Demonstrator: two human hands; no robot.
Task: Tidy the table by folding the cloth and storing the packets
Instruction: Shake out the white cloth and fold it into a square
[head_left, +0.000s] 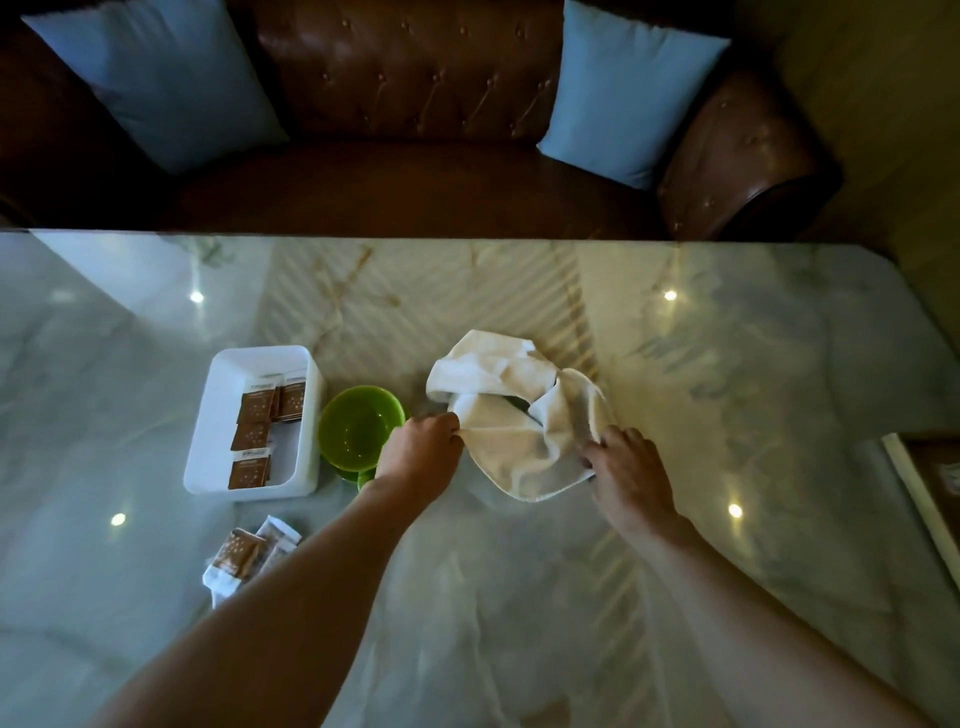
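One white cloth (511, 415), one white tray (218, 415) holding four brown packets (254, 436), about three loose packets (244, 556) near the desk's (727, 364) left edge, two green bowls (358, 423), two blue cushions (631, 91), one brown sofa (405, 104).

Both forearms are bare to the frame's edge; the left hand (422, 451) and right hand (631, 475) wear nothing.
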